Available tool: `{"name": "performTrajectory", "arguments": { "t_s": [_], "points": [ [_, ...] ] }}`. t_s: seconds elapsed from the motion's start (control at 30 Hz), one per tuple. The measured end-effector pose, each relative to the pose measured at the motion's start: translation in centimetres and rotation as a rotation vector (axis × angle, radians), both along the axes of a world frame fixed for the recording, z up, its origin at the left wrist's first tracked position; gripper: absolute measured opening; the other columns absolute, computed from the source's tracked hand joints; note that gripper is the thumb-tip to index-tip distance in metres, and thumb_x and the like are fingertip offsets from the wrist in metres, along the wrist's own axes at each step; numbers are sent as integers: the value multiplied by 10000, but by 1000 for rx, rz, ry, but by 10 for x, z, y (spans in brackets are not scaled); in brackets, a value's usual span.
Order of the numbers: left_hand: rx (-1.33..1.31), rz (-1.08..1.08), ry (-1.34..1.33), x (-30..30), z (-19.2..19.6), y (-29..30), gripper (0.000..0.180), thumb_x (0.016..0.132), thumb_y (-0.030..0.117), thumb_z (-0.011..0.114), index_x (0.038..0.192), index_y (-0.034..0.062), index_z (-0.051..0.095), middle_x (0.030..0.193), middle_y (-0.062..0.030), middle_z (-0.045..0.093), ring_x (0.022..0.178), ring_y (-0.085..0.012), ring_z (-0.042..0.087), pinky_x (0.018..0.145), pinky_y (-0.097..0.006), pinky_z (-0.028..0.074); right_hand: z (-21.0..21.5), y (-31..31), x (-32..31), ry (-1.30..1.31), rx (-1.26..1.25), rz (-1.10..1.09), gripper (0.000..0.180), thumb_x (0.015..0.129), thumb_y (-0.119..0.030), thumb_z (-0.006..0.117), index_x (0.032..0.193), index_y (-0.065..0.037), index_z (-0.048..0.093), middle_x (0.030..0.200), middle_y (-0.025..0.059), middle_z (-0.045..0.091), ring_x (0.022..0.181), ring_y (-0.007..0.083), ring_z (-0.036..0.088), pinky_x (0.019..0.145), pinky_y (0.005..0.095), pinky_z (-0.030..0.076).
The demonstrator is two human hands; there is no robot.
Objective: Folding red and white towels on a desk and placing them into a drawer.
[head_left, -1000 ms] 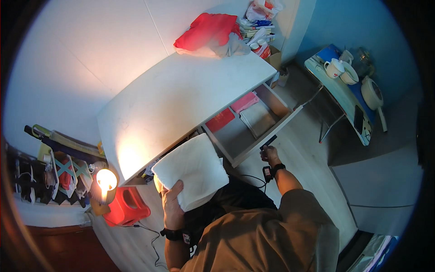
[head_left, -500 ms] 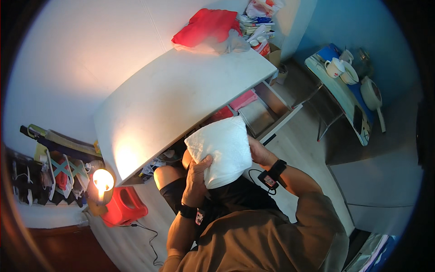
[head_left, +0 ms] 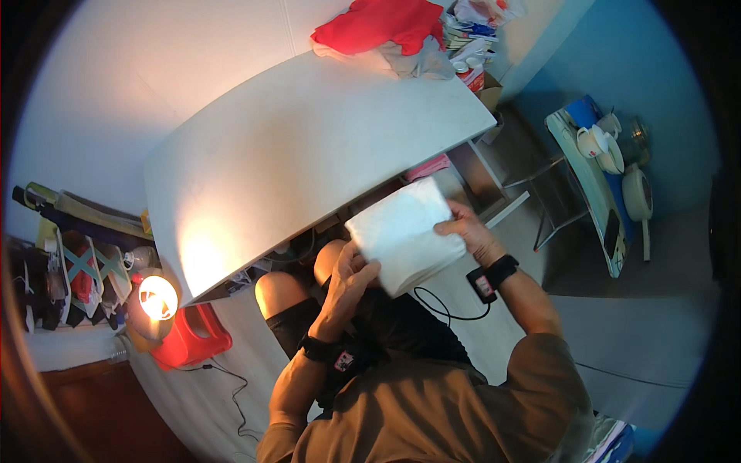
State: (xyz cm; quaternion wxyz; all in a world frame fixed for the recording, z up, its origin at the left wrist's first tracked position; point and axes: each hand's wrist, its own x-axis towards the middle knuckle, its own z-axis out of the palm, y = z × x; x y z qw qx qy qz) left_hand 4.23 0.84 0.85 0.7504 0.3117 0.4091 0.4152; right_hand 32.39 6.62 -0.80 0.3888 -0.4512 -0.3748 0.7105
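Note:
A folded white towel (head_left: 407,231) is held between my two hands over my lap, just in front of the desk's near edge. My left hand (head_left: 347,279) grips its lower left side, thumb on top and fingers partly hidden. At the right edge my right hand (head_left: 471,231) pinches the towel, with its thumb lying across the top face. Behind the towel, an open drawer (head_left: 508,208) sticks out from under the desk; a pink item (head_left: 427,167) shows inside it.
The white desk (head_left: 309,139) has red and grey cloths (head_left: 378,27) at its far end. A lit lamp (head_left: 158,299) and a red jug (head_left: 193,337) stand at left. On the right, a folding table (head_left: 583,181) carries cups and a pan (head_left: 637,193). A cable (head_left: 451,315) hangs near my right wrist.
The towel has tilted and looks flatter. My right hand has moved from behind its edge to pinch it with the thumb on top. The whole view has shifted slightly.

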Motion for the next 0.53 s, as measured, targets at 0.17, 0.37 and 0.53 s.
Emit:
{"name": "performTrajectory", "arguments": {
  "t_s": [0.17, 0.37, 0.53],
  "points": [
    [56, 13, 232, -49, 2, -9, 445, 902, 75, 570, 1322, -10, 450, 1111, -160, 639, 929, -191, 643, 782, -292, 526, -18, 51, 44, -200, -31, -80, 504, 771, -19, 657, 1262, -5, 544, 1103, 92, 648, 966, 197, 641, 870, 329, 521],
    [244, 308, 702, -107, 7, -33, 216, 888, 36, 597, 1094, -20, 631, 958, -117, 684, 871, -149, 648, 788, -273, 520, -51, 90, 51, -567, -126, 98, 467, 788, -2, 634, 1247, -3, 551, 1080, 77, 650, 971, 170, 619, 846, 299, 497],
    [217, 432, 732, -126, -14, -42, 177, 915, 33, 562, 1057, 16, 667, 943, -97, 695, 857, -155, 650, 799, -288, 531, -90, 104, 38, -433, -177, 129, 576, 776, -67, 702, 1325, -57, 531, 1116, 76, 650, 981, 179, 617, 872, 290, 479]
  ]
}}
